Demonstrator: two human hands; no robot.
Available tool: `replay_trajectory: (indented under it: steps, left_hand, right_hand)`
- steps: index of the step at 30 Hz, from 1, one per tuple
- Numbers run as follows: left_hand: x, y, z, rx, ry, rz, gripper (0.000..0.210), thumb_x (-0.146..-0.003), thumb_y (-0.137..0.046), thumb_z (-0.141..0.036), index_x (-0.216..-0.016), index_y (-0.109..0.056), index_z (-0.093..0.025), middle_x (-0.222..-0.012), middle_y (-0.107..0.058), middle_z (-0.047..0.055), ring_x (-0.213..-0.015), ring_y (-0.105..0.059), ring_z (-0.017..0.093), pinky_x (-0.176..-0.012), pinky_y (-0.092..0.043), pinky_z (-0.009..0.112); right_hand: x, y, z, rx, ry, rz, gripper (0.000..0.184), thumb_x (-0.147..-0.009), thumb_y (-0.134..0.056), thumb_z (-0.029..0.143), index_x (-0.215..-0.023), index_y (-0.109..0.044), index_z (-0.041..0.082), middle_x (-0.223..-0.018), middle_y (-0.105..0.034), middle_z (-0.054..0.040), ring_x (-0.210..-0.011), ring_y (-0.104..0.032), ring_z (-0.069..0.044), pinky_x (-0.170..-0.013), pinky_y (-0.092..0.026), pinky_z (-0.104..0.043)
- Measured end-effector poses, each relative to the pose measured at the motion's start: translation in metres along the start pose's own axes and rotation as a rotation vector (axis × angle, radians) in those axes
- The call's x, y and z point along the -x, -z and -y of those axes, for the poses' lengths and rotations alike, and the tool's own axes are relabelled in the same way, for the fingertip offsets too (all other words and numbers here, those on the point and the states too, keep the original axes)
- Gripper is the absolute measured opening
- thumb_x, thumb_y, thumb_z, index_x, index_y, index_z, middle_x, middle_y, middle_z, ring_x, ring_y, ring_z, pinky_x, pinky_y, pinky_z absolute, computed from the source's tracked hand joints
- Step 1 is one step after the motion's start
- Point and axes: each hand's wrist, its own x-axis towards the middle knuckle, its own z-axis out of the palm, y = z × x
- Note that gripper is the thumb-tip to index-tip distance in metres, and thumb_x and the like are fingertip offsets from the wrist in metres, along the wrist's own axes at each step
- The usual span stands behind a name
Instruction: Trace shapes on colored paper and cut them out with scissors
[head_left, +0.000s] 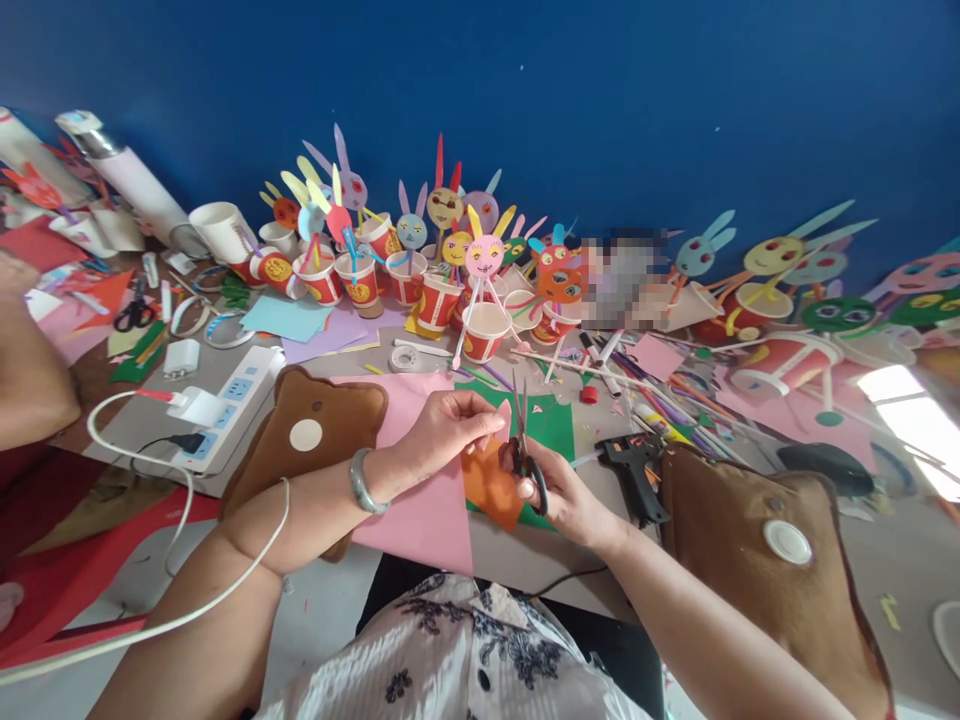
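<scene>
My right hand (559, 490) grips a pair of black-handled scissors (519, 425), blades pointing up and away from me. Close to the blades, my left hand (457, 425) pinches a small piece of pink paper (506, 412) between thumb and fingers. Beneath both hands lie an orange sheet (493, 485), a green sheet (555, 425) and a large pink sheet (427, 500). Whether the blades touch the pink piece I cannot tell.
Paper cups (484, 330) with rabbit-faced paper figures line the blue wall. A glue gun (634, 470) lies right of my right hand, beside a brown cushion (739, 560). On the left are another brown cushion (330, 410), a power strip (240, 400) and another person's arm (34, 350).
</scene>
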Motion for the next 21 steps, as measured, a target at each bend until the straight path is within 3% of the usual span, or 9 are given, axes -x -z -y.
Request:
replay_trajectory:
  steps: [21]
  left_hand:
    - [0.0015, -0.0045, -0.0048, 0.003, 0.035, -0.069, 0.021, -0.078, -0.067, -0.032, -0.071, -0.063, -0.013, -0.056, -0.056, -0.003, -0.052, -0.05, 0.007, -0.05, -0.04, 0.019]
  right_hand:
    - [-0.0028, -0.0039, -0.0002, 0.068, 0.005, 0.016, 0.063, -0.078, -0.048, 0.082, -0.075, -0.047, 0.019, -0.068, -0.042, 0.0023, -0.062, -0.033, -0.012, -0.055, -0.028, -0.027]
